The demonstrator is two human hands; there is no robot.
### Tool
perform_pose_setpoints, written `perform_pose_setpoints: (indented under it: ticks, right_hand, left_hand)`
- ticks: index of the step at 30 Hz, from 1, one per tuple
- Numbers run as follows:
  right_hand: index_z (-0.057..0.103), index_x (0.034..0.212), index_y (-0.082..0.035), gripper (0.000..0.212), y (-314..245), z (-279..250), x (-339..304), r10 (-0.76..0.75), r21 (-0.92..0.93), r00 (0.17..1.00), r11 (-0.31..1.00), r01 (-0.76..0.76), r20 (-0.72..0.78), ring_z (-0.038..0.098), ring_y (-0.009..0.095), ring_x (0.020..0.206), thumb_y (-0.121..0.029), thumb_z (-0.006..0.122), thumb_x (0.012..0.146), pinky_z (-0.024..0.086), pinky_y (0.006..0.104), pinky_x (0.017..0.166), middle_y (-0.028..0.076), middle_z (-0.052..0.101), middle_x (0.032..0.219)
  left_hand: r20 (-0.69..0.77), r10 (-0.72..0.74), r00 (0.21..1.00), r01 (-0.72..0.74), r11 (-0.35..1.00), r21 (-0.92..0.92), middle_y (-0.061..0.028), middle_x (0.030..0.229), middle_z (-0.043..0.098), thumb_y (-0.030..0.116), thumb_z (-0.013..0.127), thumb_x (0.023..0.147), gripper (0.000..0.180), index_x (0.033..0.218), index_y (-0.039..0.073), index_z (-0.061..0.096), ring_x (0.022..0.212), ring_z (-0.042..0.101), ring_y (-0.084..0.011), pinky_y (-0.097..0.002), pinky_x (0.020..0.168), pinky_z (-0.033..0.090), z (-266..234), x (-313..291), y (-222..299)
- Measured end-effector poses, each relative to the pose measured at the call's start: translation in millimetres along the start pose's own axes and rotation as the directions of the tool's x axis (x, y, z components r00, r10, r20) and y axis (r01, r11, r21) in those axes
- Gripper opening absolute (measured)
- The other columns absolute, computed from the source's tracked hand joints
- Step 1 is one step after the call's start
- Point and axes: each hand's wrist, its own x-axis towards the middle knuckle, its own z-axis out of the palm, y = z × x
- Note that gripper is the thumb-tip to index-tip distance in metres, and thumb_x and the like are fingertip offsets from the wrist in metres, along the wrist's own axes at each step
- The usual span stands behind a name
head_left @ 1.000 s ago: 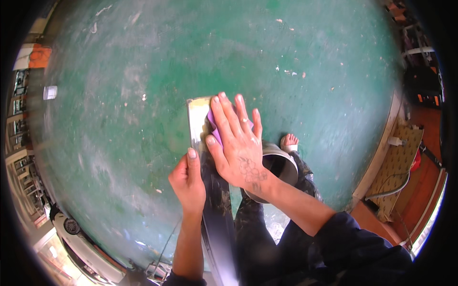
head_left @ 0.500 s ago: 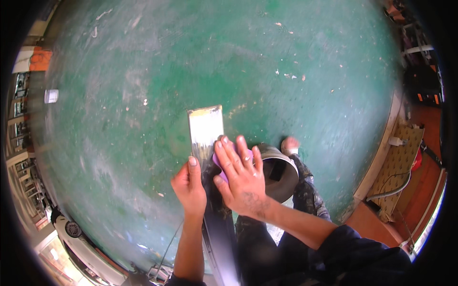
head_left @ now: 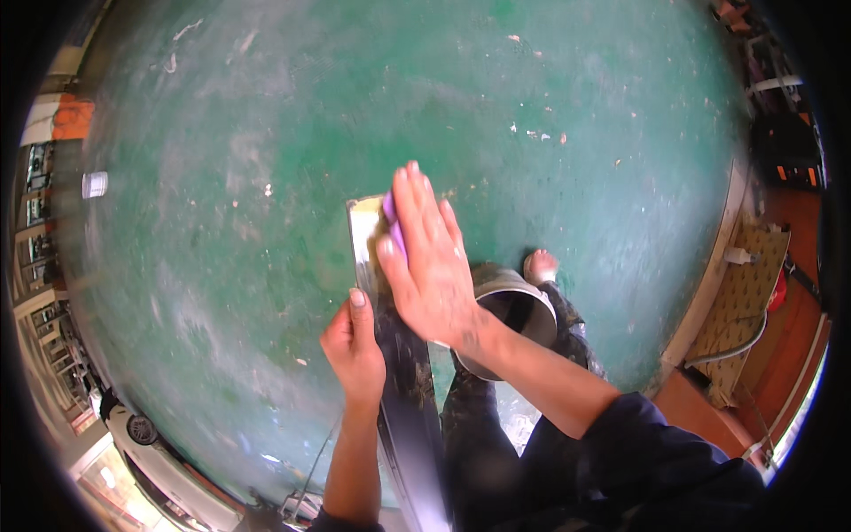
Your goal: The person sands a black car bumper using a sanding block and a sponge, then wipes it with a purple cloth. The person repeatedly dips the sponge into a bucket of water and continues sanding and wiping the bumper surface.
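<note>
A long, narrow dark panel (head_left: 409, 390) runs up from the lower edge, its far end pale and yellowish with a shiny, streaked surface. Wrapped round the panel's left edge, my left hand (head_left: 355, 350) grips it with the thumb on top; the fingers curl out of sight beneath. My right hand (head_left: 433, 270) lies over the panel's far end, fingers stretched forward. Under that palm, between thumb and fingers, shows a purple pad (head_left: 393, 222), pressed against the surface. Most of the pad is hidden by the hand.
A bucket (head_left: 548, 310) with a dark inside stands beside my right forearm, near my foot (head_left: 541, 264). Green floor (head_left: 292, 133) with pale scuffs spreads ahead. A white can (head_left: 95, 184) sits far left, a white car (head_left: 164, 457) lower left. A patterned board (head_left: 731, 301) lies at right.
My right hand has slid forward along the panel with the purple pad, from the streaked part to the far end. My left hand keeps its place on the edge.
</note>
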Motion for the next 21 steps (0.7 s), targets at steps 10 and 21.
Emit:
perform_pose_setpoints:
  ticks: [10, 21]
  right_hand:
    - [0.014, 0.163, 0.001, 0.064, 8, 6, -3, 0.025, 0.461, 1.0, 0.887, -0.023, 0.002, 0.012, 0.037, 0.158, -0.028, 0.035, 0.109, 0.008, 0.0521, 0.126, 0.025, 0.014, 0.169]
    - [0.04, 0.152, 0.003, 0.06, 5, -3, 12, -0.193, -0.141, 0.981, 0.972, 0.19, -0.008, 0.033, 0.042, 0.149, -0.026, 0.049, 0.101, 0.024, 0.0547, 0.122, 0.023, 0.04, 0.158]
  left_hand:
    - [-0.007, 0.003, 1.0, -0.003, 1.0, -0.001, 0.0079, 0.069, 0.032, 0.03, 0.052, 0.11, 0.047, 0.072, 0.004, 0.043, 0.067, 0.026, -0.005, -0.0298, 0.056, 0.019, -2, -2, -4]
    - [-0.034, 0.017, 0.999, -0.013, 0.994, 0.111, 0.0045, 0.066, 0.034, 0.026, 0.053, 0.109, 0.043, 0.075, 0.002, 0.045, 0.065, 0.03, -0.0061, -0.0299, 0.053, 0.024, -6, -5, -3]
